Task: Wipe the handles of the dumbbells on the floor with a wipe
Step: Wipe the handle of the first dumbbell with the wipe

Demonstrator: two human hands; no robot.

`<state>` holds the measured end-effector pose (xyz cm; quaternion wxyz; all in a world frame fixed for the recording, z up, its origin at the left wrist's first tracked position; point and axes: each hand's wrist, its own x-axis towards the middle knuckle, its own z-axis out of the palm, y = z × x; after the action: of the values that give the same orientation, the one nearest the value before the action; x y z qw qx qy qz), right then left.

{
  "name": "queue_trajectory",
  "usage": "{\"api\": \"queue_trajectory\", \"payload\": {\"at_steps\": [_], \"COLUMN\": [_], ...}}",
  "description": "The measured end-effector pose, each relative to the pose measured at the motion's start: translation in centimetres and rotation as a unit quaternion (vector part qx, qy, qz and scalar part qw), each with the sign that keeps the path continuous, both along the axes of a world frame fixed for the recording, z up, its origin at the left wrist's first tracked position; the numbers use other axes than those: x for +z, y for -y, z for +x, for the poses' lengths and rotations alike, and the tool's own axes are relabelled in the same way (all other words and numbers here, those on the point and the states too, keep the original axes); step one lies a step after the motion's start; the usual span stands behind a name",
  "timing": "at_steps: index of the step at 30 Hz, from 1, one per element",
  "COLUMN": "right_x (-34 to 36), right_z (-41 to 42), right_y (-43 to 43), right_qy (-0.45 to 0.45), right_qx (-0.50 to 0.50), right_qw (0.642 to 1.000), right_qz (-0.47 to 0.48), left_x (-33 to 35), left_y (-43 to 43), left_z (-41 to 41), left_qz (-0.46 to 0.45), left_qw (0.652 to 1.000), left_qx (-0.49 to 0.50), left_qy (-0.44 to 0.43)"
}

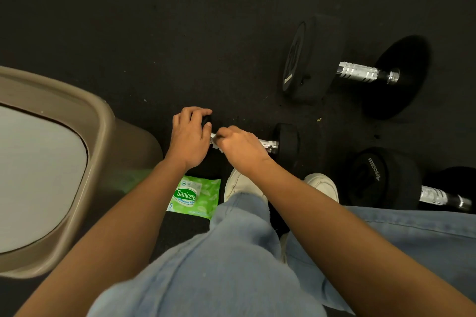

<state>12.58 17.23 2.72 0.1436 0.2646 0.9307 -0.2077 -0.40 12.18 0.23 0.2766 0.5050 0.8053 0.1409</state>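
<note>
By your shoes at 7 o'clock lies the green wipes pack [195,197]. Beyond it, your left hand [189,136] grips the small dumbbell [287,140] by its 9 o'clock head. Your right hand [240,148] is curled round its handle [268,143]. A larger dumbbell [358,72] sits at 2 o'clock.

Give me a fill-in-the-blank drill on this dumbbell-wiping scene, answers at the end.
The right hand rubs a wipe along the ___ of the small dumbbell. The wipes pack on the floor is coloured ___. The left hand grips that dumbbell's black end, and ___ dumbbells are in view altogether.
Missing words: handle; green; three.
</note>
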Motion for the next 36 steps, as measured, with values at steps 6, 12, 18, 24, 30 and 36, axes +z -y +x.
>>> {"api": "queue_trajectory", "payload": {"at_steps": [6,12,18,24,30,36], "right_x": [-0.3,-0.5,-0.4,0.6,2.2,5.6], "right_z": [1.9,1.4,1.2,0.9,2.0,3.5], "right_y": [-0.9,-0.2,-0.8,-1.8,-2.4,-3.0], "right_qy": [0.011,0.013,0.004,0.038,-0.043,-0.191], "right_qx": [0.015,-0.03,-0.038,-0.096,-0.226,-0.396], "right_qw": [1.0,0.999,0.998,0.992,0.968,0.889], "right_qz": [-0.004,-0.021,-0.041,-0.068,-0.096,-0.132], "left_x": [0.4,0.3,0.7,1.6,3.5,7.4], "left_y": [0.0,-0.2,-0.4,-0.5,-0.7,-1.7], "left_z": [0.2,0.2,0.6,1.4,2.7,4.5], "left_qz": [-0.003,-0.008,-0.018,0.004,0.037,0.024], "left_qw": [1.0,1.0,0.999,0.997,0.998,0.983], "left_qx": [0.011,0.016,0.035,0.071,0.046,0.057], "left_qy": [0.013,0.01,0.009,0.006,0.028,0.173]}}
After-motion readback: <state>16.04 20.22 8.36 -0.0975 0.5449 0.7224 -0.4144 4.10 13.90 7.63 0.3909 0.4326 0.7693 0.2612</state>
